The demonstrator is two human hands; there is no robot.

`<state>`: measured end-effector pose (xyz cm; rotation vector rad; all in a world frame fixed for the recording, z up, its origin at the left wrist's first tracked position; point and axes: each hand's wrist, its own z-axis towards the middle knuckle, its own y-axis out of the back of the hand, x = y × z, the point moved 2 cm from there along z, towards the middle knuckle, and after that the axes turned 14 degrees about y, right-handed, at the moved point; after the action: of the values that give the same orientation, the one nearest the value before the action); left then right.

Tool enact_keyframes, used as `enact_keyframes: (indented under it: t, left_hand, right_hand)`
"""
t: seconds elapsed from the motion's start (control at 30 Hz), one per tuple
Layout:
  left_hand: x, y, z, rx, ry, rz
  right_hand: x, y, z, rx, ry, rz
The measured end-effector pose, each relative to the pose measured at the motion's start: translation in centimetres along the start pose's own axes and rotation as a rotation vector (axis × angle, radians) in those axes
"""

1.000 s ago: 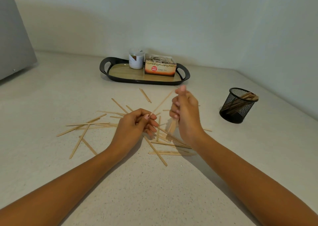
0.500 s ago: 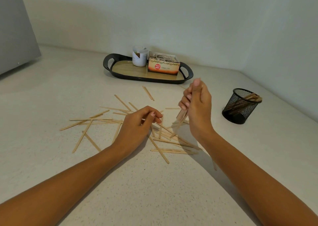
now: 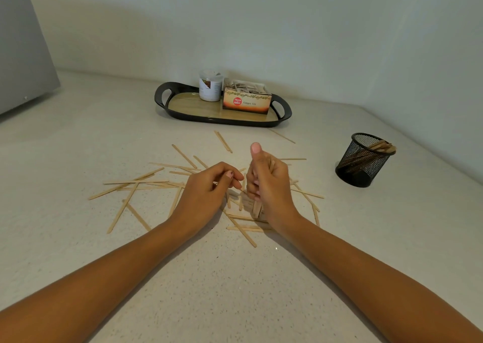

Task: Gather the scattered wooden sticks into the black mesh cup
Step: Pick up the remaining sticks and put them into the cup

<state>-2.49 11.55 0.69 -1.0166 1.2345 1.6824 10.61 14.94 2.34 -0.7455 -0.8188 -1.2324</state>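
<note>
Right hand (image 3: 269,183) grips a bundle of thin pale wooden sticks (image 3: 257,208).
Thumb up, its fingers wrap the upright bundle; the left hand (image 3: 209,188), at its 9 o'clock, is curled, grasp unclear. Around both lie scattered sticks (image 3: 136,182); the round black mesh cup (image 3: 363,159) stands at 2 o'clock.

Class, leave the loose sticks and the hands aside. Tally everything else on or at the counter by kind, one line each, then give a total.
Black tray: 1
White jar: 1
Tea box: 1
Black mesh cup: 1
Grey unit at the left edge: 1
Total: 5
</note>
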Motion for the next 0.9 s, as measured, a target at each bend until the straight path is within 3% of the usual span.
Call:
enact_keyframes:
  t: [0.33,0.57,0.8,0.9]
  left_hand:
    - [0.2,-0.3,0.0,0.018,0.032,-0.073]
    - [0.5,-0.3,0.1,0.024,0.003,-0.014]
    - [0.2,-0.3,0.0,0.048,-0.019,0.033]
    - [0.1,-0.3,-0.1,0.047,-0.026,0.052]
  right_hand:
    - [2.0,4.5,3.0,-0.19,0.098,0.04]
    - [-0.4,4.1,2.2,-0.14,-0.044,-0.03]
    - [0.8,4.4,3.1,-0.123,0.026,0.045]
    - [-0.4,3.9,2.2,-0.113,-0.077,0.05]
